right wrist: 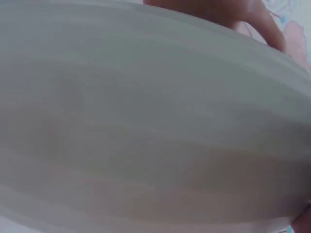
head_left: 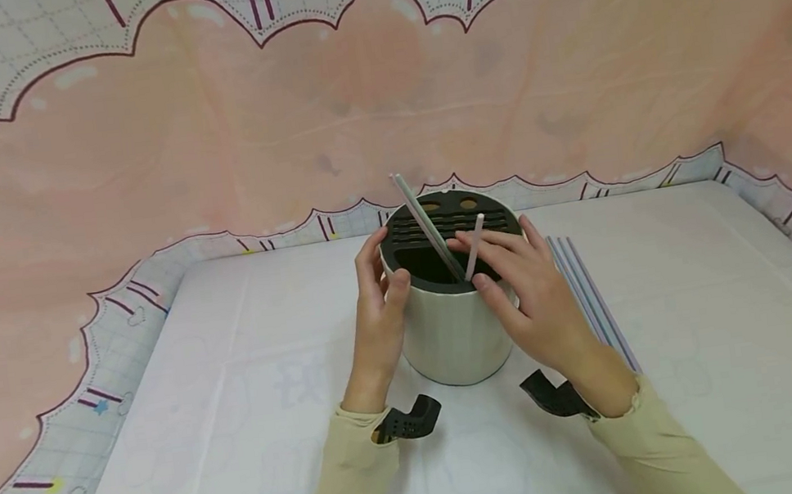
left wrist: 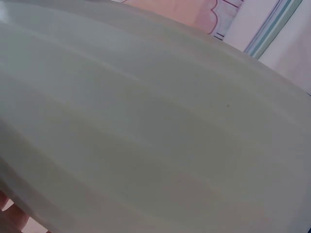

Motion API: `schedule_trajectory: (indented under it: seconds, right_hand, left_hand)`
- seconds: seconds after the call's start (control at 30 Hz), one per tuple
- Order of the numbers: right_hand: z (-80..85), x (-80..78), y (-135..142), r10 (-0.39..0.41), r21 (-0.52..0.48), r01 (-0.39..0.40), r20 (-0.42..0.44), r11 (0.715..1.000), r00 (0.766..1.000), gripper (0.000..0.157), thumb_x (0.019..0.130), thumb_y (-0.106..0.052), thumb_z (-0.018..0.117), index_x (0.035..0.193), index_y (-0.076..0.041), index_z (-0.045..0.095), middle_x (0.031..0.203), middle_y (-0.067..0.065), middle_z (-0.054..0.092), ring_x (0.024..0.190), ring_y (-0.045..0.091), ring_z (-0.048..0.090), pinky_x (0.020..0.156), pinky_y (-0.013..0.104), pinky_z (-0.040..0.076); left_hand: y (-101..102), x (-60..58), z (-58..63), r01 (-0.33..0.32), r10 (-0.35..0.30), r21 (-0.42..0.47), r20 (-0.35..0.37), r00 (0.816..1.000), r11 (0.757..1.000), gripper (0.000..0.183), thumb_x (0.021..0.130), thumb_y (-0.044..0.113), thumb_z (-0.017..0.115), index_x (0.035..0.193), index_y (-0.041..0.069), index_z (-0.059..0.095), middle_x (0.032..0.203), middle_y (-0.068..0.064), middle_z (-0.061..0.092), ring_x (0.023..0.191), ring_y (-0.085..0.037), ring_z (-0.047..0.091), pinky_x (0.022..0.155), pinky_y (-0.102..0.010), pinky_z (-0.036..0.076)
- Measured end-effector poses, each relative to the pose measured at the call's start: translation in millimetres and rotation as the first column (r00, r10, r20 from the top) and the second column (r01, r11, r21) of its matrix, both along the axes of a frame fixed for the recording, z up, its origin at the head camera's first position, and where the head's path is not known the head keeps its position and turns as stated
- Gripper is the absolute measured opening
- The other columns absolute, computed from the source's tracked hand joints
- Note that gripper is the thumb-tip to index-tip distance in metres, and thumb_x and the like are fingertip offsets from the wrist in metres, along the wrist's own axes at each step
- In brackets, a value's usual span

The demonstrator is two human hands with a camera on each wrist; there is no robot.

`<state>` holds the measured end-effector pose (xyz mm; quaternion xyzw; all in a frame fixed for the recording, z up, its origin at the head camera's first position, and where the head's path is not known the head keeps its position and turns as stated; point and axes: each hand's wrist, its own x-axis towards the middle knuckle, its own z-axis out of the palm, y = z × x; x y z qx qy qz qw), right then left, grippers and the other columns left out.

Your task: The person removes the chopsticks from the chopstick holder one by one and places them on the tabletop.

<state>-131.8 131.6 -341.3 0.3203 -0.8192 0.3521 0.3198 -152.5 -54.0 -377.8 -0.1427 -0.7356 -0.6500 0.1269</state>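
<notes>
A round, pale utensil holder [head_left: 455,338] with a black slotted top [head_left: 452,205] stands upright on the table. My left hand [head_left: 376,307] grips its left side, thumb on the front and fingers at the rim. Greenish-grey straws [head_left: 426,223] lean up and left out of the front opening. A shorter-looking pink straw [head_left: 474,247] also sticks out there. My right hand [head_left: 531,292] is over the right rim, its fingers extended across the opening behind the pink straw and its thumb close to the straw's base. In both wrist views the holder's ribbed wall [left wrist: 155,116] fills most of the picture.
Several blue and purple straws [head_left: 595,301] lie side by side on the white table [head_left: 259,461], right of the holder and partly behind my right forearm. A peach and white patterned cloth [head_left: 323,132] rises behind the table and at its sides.
</notes>
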Motion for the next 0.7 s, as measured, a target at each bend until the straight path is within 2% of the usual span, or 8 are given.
schedule_trajectory:
  seconds: [0.23, 0.43, 0.7]
  right_hand:
    - [4.1, 1.1, 3.4, 0.016, 0.073, -0.020, 0.051, 0.997, 0.999, 0.034, 0.094, -0.022, 0.042, 0.124, -0.011, 0.053, 0.124, 0.000, 0.054, 0.120, 0.018, 0.038, 0.105, 0.048, 0.003]
    - [5.6, -1.4, 6.7, 0.076, 0.056, -0.079, 0.052, 0.995, 0.996, 0.024, 0.092, -0.020, 0.046, 0.107, -0.014, 0.063, 0.108, -0.003, 0.062, 0.118, 0.019, 0.041, 0.105, 0.048, 0.002]
    - [7.0, -2.6, 6.6, 0.073, 0.050, -0.077, 0.072, 0.996, 0.995, 0.015, 0.089, -0.020, 0.053, 0.098, -0.016, 0.064, 0.100, -0.006, 0.063, 0.117, 0.018, 0.041, 0.105, 0.048, 0.002]
  left_hand:
    - [1.2, -1.2, -0.3, -0.001, 0.001, 0.004, 0.008, 1.000, 1.000, 0.067, 0.078, 0.069, 0.040, 0.135, 0.039, 0.022, 0.142, 0.016, 0.020, 0.132, -0.010, 0.016, 0.103, -0.047, 0.018]
    - [2.4, -2.8, -0.8, 0.005, -0.005, 0.005, -0.007, 1.000, 1.000, 0.068, 0.079, 0.068, 0.040, 0.136, 0.036, 0.021, 0.142, 0.013, 0.022, 0.131, -0.009, 0.017, 0.102, -0.047, 0.020]
    - [2.8, -5.2, -1.2, 0.004, -0.004, 0.006, -0.018, 1.000, 1.000, 0.068, 0.079, 0.068, 0.040, 0.136, 0.036, 0.021, 0.141, 0.013, 0.023, 0.131, -0.010, 0.016, 0.102, -0.047, 0.020]
